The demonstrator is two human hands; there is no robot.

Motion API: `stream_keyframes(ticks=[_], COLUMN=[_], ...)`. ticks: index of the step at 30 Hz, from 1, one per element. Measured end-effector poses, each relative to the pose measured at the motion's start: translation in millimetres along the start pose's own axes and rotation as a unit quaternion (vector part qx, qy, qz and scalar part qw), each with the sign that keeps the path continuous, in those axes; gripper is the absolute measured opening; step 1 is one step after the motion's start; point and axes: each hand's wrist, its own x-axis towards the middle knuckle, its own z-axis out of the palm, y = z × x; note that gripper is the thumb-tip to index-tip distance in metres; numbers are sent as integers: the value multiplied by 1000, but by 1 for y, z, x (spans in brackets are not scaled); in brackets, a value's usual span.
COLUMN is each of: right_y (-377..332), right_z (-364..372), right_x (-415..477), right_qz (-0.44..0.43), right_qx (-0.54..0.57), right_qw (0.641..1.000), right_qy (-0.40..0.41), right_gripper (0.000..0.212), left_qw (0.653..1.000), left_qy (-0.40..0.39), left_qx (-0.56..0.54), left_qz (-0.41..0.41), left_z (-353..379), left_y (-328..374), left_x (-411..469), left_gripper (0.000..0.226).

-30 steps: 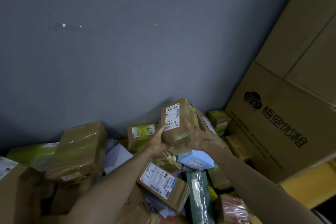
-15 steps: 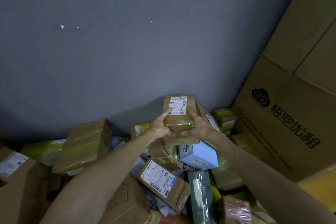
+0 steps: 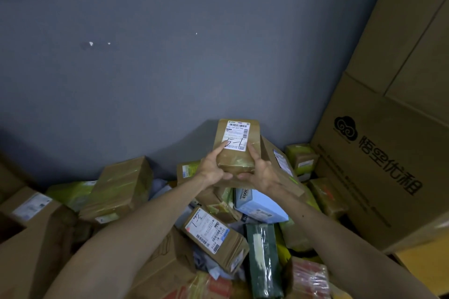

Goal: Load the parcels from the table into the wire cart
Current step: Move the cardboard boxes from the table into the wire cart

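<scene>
A small brown taped parcel (image 3: 233, 160) with a white label marked in black pen is held up above the pile, label facing me. My left hand (image 3: 211, 167) grips its left lower side, thumb on the label's corner. My right hand (image 3: 261, 169) grips its right lower side. Below lies a heap of parcels: a brown box with a label (image 3: 213, 233), a light blue box (image 3: 260, 204), a dark green packet (image 3: 262, 257), and a large taped brown box (image 3: 119, 187). No wire cart is in view.
A grey wall (image 3: 170, 56) stands right behind the pile. Large printed cardboard cartons (image 3: 388, 153) are stacked at the right. More brown boxes (image 3: 29, 226) sit at the left, and a red-wrapped packet (image 3: 308, 279) lies near the bottom.
Both hands have lifted the labelled parcel off the pile and turned it upright toward me; the grip has shifted to its lower end.
</scene>
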Motion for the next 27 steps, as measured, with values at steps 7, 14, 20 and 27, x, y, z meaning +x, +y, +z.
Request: stream_keyframes(ticks=[7,14,20,27], right_y=[-9,-28,-50,-66], right_z=[-18,-37,-41,-44], right_x=[-30,-63,-97,-169], right_qz=[-43,-79,-98,-49], right_qx=[8,13,-8,-4], right_qw=[999,996,990,983], right_qy=[21,46,98,177], right_gripper=[105,106,111,106], left_qw=[999,993,988,979], left_qy=[27,47,36,-32], left_qx=[28,65,65,49], left_qz=[28,85,137,193], left_z=[-2,-10,-25,-21], left_y=[27,48,59,68], left_x=[-40,-78,-112,-152], left_gripper=[104,107,104,102])
